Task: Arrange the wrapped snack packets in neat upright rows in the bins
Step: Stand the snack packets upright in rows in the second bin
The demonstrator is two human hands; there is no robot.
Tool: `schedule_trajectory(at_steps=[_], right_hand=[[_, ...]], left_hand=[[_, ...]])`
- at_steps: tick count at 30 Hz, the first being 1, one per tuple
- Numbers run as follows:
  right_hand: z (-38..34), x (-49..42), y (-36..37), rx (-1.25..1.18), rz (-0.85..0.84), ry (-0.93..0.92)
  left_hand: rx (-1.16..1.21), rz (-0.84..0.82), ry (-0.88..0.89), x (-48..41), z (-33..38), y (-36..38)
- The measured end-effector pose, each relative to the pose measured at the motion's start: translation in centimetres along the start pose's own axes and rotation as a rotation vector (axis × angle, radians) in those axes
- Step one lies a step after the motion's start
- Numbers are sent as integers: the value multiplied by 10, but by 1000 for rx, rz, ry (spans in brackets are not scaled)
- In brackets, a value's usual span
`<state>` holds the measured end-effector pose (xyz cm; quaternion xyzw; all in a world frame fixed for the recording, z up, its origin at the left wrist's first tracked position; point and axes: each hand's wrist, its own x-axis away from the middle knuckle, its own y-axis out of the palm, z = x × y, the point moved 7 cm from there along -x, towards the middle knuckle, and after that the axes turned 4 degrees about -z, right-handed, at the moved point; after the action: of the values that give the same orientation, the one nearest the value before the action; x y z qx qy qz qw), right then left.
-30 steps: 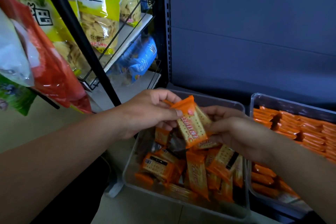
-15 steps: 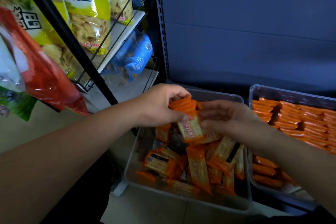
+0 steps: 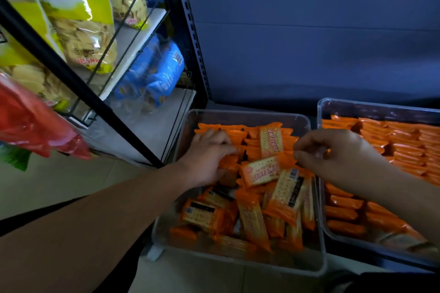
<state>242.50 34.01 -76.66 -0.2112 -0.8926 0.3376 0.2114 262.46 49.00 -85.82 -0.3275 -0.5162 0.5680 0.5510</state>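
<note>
A clear plastic bin (image 3: 240,260) holds orange wrapped cracker packets. A short upright row (image 3: 256,137) stands at its back, and one packet (image 3: 271,141) leans face up on that row. Loose packets (image 3: 252,219) lie jumbled in the front half, with one (image 3: 260,171) lying flat in the middle. My left hand (image 3: 209,157) reaches in from the left, its fingers resting on the left end of the upright row. My right hand (image 3: 333,152) hovers over the bin's right side, fingers loosely curled with nothing in them.
A second clear bin (image 3: 371,105) at the right is filled with tidy rows of orange packets (image 3: 404,147). A black wire rack (image 3: 100,102) at the left carries yellow chip bags (image 3: 78,19), blue bags (image 3: 157,76) and a red bag (image 3: 35,126). A blue panel backs the shelf.
Both hands came down from holding a few packets above the bin. Those packets now stand or lie at the back, and my right hand has let go and drawn right.
</note>
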Motion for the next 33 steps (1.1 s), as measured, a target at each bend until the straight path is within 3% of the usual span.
schedule_trajectory(at_steps=[5,9,10,13,15,18,23,26,33], right_hand=[[-11,-1,19,179,-3,-197],[-33,-5,45,329,-82,-312],[-36,-8,54,388,-120,-320],[-39,-16,70,559,-215,-262],[-36,-22,74,600,-250,-190],[-28,-29,76,602,-257,-126],[-17,-30,73,516,-278,-44],[-18,-31,69,492,-263,-39],[-23,-30,67,333,-259,-28]], left_hand=[[-134,109,19,9,3,-4],[107,167,-18,21,3,-32],[168,88,-19,28,1,-28],[276,-371,-40,61,5,18],[308,-551,-47,76,12,44],[273,-566,-77,62,13,57],[179,-724,-144,50,8,61],[194,-729,-165,53,9,57],[262,-561,-129,57,16,26]])
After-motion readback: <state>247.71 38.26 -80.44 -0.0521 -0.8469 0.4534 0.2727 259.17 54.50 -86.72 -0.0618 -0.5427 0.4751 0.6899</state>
